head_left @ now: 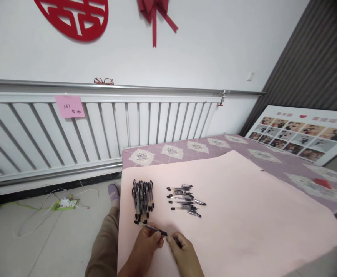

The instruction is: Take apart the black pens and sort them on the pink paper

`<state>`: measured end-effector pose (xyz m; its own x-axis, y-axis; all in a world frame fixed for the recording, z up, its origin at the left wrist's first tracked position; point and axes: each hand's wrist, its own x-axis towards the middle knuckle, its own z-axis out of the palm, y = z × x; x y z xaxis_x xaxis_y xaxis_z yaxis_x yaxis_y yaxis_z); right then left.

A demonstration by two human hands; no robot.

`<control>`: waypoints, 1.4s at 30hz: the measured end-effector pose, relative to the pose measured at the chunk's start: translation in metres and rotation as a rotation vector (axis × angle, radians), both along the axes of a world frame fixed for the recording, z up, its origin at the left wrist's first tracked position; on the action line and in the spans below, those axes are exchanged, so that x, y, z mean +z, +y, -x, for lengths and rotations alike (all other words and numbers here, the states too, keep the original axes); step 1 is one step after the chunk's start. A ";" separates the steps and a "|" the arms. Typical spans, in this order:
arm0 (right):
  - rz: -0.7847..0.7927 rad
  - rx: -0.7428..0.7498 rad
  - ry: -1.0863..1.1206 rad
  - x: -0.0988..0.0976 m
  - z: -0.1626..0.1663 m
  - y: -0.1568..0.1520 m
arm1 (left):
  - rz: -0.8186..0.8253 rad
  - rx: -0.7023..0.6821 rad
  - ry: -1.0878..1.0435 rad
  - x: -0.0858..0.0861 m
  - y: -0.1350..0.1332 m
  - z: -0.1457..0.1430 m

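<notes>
My left hand (148, 243) is closed around a slim pen (153, 228) with a clear barrel and dark ends, tilted slightly down to the right. At the pen's right end, the fingertips of my right hand (182, 249) are pinched together. A small dark piece, which looks like a pen cap (178, 242), shows between those fingers, partly hidden. Just beyond my left hand lies a tight bundle of black pens (143, 198), side by side. To its right is a looser group of pens and dark capped pieces (182, 198), lying mostly sideways.
Pink paper (237, 215) covers the table's near part over a purple patterned cloth (197, 148). Behind stands a white radiator (113, 127) with a pink note (70, 106). A photo board (301, 132) leans at the right. A power strip (65, 204) with cables lies on the floor.
</notes>
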<state>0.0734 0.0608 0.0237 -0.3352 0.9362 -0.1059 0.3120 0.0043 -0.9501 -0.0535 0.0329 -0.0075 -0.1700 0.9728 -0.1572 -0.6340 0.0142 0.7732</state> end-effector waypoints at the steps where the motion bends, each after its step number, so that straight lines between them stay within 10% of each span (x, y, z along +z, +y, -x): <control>1: 0.020 0.004 0.003 -0.001 0.000 0.000 | -0.001 -0.006 -0.001 0.000 0.000 0.000; 42: 0.175 -0.032 0.062 -0.007 0.001 0.001 | 0.018 0.013 0.021 0.001 0.002 -0.001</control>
<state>0.0721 0.0622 0.0164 -0.3169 0.9154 -0.2483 0.2502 -0.1719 -0.9528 -0.0528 0.0347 -0.0060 -0.1856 0.9677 -0.1709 -0.6179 0.0203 0.7860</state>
